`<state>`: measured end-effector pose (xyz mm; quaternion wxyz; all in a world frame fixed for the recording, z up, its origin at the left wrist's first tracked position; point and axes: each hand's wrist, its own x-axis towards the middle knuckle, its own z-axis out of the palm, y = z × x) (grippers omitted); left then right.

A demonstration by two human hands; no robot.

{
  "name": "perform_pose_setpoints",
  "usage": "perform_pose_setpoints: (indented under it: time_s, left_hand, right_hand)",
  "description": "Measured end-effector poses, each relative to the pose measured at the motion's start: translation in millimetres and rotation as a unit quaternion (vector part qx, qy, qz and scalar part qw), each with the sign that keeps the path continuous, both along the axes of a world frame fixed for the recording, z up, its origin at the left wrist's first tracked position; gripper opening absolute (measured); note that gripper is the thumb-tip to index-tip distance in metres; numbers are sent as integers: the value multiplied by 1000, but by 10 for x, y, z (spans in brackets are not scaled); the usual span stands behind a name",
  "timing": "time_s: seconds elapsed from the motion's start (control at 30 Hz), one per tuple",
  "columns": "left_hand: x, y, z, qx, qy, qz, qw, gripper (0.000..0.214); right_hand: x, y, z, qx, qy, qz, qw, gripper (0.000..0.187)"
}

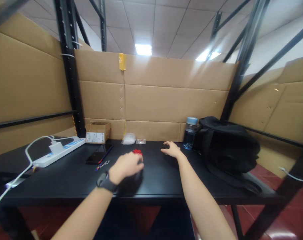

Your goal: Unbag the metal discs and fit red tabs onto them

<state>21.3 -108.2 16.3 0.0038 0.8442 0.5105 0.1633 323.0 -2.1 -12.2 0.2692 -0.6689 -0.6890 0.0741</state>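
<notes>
Over the middle of the black table (156, 181) is my left hand (128, 165), wearing a dark watch (107, 181). Just past its knuckles shows a small red bundle (137, 152), perhaps a string or a cord. The hand's back hides most of its fingers, so I cannot tell whether it grips the bundle. My right hand (171, 150) hovers farther right, fingers spread and holding nothing. It is nearest to a clear bottle with a blue lid (190, 133). A small keychain (102, 165) lies to the left of my left hand.
On the left are a white power strip (60, 153) with a plugged-in cable, a dark phone or tablet (98, 155) and an open cardboard box (98, 132). Clear plastic packets (128, 138) lie at the back. A black backpack (227, 146) occupies the right. Cardboard walls (156, 100) enclose the table.
</notes>
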Motion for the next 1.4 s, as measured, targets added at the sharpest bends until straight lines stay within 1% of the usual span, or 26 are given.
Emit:
perform_pose_setpoints:
  time_s: [0.03, 0.07, 0.1, 0.13, 0.17, 0.23, 0.3, 0.33, 0.37, 0.43, 0.57, 0.7, 0.83, 0.97, 1.1, 1.23, 1.33, 1.4]
  left_hand:
    - [-12, 179, 99, 17, -21, -10, 1000, 25]
    - [-22, 356, 160, 37, -51, -35, 997, 26]
    - [-30, 519, 178, 54, -85, -53, 994, 26]
    - [-37, 657, 151, 70, -116, -46, 990, 26]
    - [-44, 762, 85, 86, -133, -23, 987, 26]
    - [-58, 872, -113, 123, -149, 52, 980, 25]
    - [-80, 882, -313, 95, -149, 98, 979, 25]
    - [-92, 869, -386, 92, -145, 104, 980, 25]
    - [-105, 855, -437, 89, -138, 99, 981, 26]
    - [-126, 841, -478, 83, -125, 78, 986, 26]
    - [-139, 865, -448, 58, -114, 59, 990, 23]
    - [-124, 846, -427, 58, -116, 37, 991, 25]
    - [-97, 802, -422, 51, -112, 17, 992, 23]
    - [-71, 799, -429, 50, -106, 6, 993, 23]
    - [-41, 825, -445, 56, -95, 18, 994, 18]
    - [-18, 844, -463, 61, -89, 15, 994, 16]
    - [-10, 854, -489, 74, -91, 9, 993, 16]
    - [-3, 861, -508, 80, -91, 10, 993, 16]
  right_hand:
    - [61, 6, -47, -3, 29, 14, 999, 51]
    - [105, 17, -94, -1, 56, 28, 998, 52]
    - [135, 32, -137, 4, 81, 41, 996, 53]
    - [154, 47, -174, 7, 100, 51, 994, 53]
    - [164, 61, -202, 10, 111, 55, 992, 52]
    - [168, 80, -228, 11, 118, 48, 992, 52]
    - [165, 79, -215, 5, 111, 38, 993, 51]
    - [164, 72, -198, 2, 105, 36, 994, 50]
    - [164, 63, -179, 3, 102, 35, 994, 49]
    - [166, 42, -140, 6, 101, 24, 995, 48]
    - [164, 12, -103, 7, 98, 13, 995, 48]
    - [159, 8, -113, 15, 92, 7, 996, 45]
    - [157, 16, -124, 24, 106, 7, 994, 43]
    - [138, 43, -117, 61, 145, 27, 987, 42]
    - [81, 99, -124, 94, 219, 47, 970, 40]
    - [-2, 141, -160, 90, 264, 63, 958, 39]
    - [-61, 141, -175, 72, 265, 82, 958, 41]
    - [-93, 135, -175, 74, 259, 97, 958, 43]
